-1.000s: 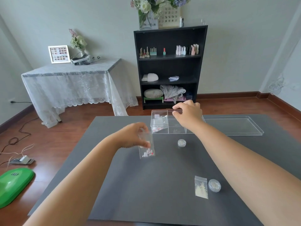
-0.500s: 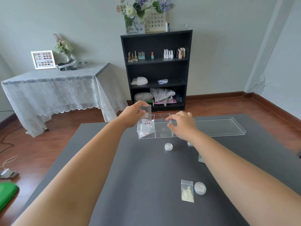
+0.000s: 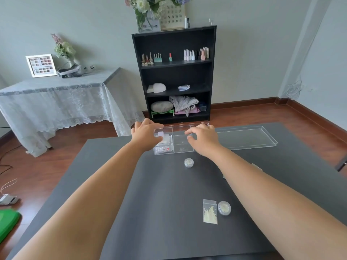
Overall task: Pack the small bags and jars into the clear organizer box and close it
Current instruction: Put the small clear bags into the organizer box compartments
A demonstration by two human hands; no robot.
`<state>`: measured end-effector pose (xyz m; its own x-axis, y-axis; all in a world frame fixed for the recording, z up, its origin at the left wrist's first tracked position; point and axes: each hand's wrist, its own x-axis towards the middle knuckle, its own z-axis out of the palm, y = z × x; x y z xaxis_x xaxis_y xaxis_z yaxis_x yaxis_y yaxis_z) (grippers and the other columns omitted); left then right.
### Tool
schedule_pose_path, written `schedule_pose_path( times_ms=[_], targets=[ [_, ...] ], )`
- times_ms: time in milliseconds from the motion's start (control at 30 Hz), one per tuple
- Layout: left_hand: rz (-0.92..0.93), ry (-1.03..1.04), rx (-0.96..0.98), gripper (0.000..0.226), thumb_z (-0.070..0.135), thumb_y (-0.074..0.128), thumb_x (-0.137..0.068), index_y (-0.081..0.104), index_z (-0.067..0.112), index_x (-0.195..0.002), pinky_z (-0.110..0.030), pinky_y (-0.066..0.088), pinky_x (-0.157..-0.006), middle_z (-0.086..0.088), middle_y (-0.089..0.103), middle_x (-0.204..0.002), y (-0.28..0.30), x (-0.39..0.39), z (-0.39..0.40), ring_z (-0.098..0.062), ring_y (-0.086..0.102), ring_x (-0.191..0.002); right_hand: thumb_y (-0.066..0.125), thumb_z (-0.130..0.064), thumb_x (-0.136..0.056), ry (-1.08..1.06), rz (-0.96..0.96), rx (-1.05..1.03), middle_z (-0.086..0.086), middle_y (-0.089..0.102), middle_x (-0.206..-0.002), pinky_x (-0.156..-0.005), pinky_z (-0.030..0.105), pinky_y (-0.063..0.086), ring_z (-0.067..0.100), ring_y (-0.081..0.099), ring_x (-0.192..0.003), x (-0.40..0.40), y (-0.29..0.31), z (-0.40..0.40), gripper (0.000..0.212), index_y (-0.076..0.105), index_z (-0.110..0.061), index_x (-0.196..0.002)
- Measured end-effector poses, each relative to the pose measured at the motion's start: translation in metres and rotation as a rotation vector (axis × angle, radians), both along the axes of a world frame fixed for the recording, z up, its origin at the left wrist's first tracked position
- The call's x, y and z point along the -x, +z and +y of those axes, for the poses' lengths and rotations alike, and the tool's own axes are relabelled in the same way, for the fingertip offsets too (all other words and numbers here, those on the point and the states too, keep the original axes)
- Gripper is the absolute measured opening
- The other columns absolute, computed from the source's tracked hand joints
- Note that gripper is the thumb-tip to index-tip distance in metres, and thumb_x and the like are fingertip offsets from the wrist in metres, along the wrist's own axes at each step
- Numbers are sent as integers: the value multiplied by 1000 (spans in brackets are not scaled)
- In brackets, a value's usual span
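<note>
The clear organizer box point(image 3: 183, 148) stands at the far side of the dark mat. My left hand point(image 3: 145, 135) reaches over its left compartment, fingertips still on the top of a small bag of white and red beads point(image 3: 163, 145) that sits inside. My right hand point(image 3: 203, 140) grips the box at its right part, fingers curled over the rim. The box's clear lid point(image 3: 249, 136) lies flat to the right. One small round jar point(image 3: 188, 163) sits just in front of the box. A small bag of pale beads point(image 3: 210, 211) and another jar point(image 3: 224, 208) lie nearer me.
The corners of another bag point(image 3: 257, 167) peek out from under my right forearm. Beyond the mat are a black bookshelf point(image 3: 175, 76) and a lace-covered table point(image 3: 56, 98). A green object point(image 3: 7, 222) lies on the floor at left.
My left hand carried the bead bag from mid-mat up to the box and lowered it into the left compartment. My right hand stayed on the box. The view shifted.
</note>
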<state>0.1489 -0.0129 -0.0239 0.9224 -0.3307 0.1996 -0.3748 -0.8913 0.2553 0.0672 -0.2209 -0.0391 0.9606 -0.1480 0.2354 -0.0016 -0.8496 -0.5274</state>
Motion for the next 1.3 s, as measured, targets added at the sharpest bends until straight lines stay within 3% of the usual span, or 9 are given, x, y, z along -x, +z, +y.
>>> schedule_pose_path(
  times_ms=[167,300,467,667,833,933,1100,1200,1300],
  targets=[
    [-147,-157,113,24,32,61,-86,65,40,-108,-39,38,-93,12,49,-104,11,22,-14,-22,43,-103,58,-28,-94,5,-132,-50,3,58,-120,-91,29,31,28,40,-112,12,8,-8,22,69,-27,-113],
    [-126,-468,195,18,23,66,-85,70,28,-102,-29,48,-77,8,58,-96,20,61,-32,-1,53,-82,61,-20,-91,-33,-246,-167,1,61,-112,-87,28,33,24,45,-108,35,23,-34,20,71,-25,-107],
    [35,-631,147,17,23,68,-85,70,24,-101,-22,49,-72,8,63,-91,10,100,-47,-7,59,-80,64,-23,-87,-16,-41,-276,-12,66,-92,-62,21,39,3,55,-77,72,24,-76,17,68,-36,-98],
    [59,-632,163,17,24,68,-86,72,22,-102,-12,40,-75,8,60,-95,-7,116,-60,-3,57,-84,70,-25,-84,-164,144,-190,-6,65,-93,-60,22,40,10,61,-80,113,7,-118,22,68,-29,-106],
    [157,-652,108,23,32,64,-89,70,24,-110,-28,47,-79,5,61,-107,-18,136,-93,-12,60,-88,82,-46,-68,-319,326,-187,-5,60,-100,-76,30,42,18,60,-97,139,-4,-133,52,67,-22,-112],
    [174,-668,56,26,30,62,-91,68,24,-116,-29,46,-85,4,60,-122,-21,139,-116,-15,59,-100,89,-48,-56,-356,322,-176,-6,57,-97,-77,31,41,20,59,-101,147,-7,-132,64,68,-20,-110],
    [220,-704,-14,30,28,62,-92,65,23,-122,-33,45,-94,0,56,-131,-19,137,-139,-17,57,-103,94,-38,-51,-330,339,-323,-8,68,-83,-69,30,44,15,64,-87,146,-7,-133,44,74,-22,-87],
    [266,-689,-15,19,26,65,-89,67,24,-108,-33,46,-86,1,57,-118,-17,133,-143,-10,54,-81,95,-34,-51,-305,373,-351,-3,72,-80,-65,29,44,16,66,-82,142,-6,-135,35,74,-21,-77],
    [307,-683,3,11,23,67,-87,67,24,-98,-26,43,-79,1,54,-110,-14,133,-144,-11,57,-81,93,-29,-55,-266,375,-359,-3,72,-74,-59,28,41,14,64,-74,138,-6,-136,25,74,-20,-68]
  ],
)
